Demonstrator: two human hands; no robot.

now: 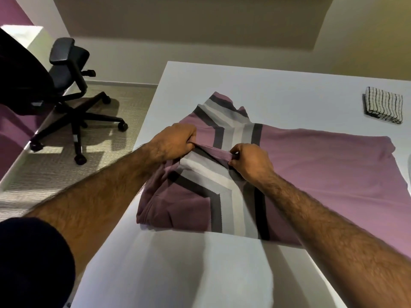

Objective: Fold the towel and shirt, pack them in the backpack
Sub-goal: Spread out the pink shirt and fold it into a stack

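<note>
A mauve shirt [322, 165] with grey, white and dark stripes lies spread on the white table [278, 83], its left part folded over itself. My left hand [175, 142] pinches the folded edge of the shirt near the stripes. My right hand [250, 162] pinches the same edge a short way to the right. A folded white towel [383, 105] with thin dark stripes rests at the table's far right, apart from the shirt. No backpack is in view.
A black office chair [69, 70] on wheels stands on the carpet to the left of the table. The table's left edge runs diagonally just beside the shirt. A wall rises behind the table.
</note>
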